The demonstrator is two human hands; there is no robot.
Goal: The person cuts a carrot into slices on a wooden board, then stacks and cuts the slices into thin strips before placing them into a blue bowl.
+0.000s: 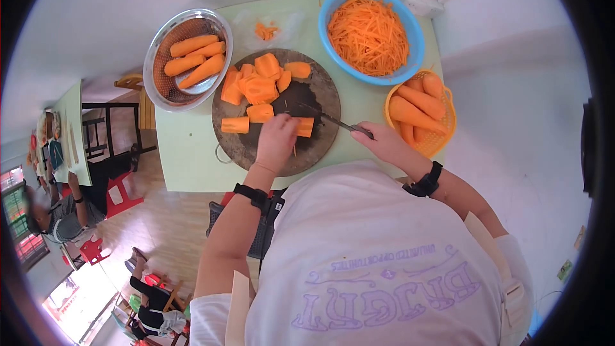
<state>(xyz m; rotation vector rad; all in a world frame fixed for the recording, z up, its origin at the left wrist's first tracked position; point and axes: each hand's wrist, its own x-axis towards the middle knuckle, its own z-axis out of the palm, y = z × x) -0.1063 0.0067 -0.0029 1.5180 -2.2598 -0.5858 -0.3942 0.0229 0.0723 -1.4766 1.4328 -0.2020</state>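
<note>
My right hand is closed around the dark handle of a knife, whose blade reaches left over the round chopping board. On the board, my left hand has its fingers bent together against a cut carrot piece; part of that piece is hidden behind them. Just beyond those fingers lies another carrot piece, with a flat-sided carrot piece to its left. A heap of thick carrot chunks covers the far left of the board. The board's middle looks dark and wet.
A metal colander bowl with several peeled carrots stands at the far left. Shredded carrot fills a blue basin at the far right. Nearer, a yellow basket holds whole carrots. Carrot scraps lie on a plastic bag. Other people sit at lower left.
</note>
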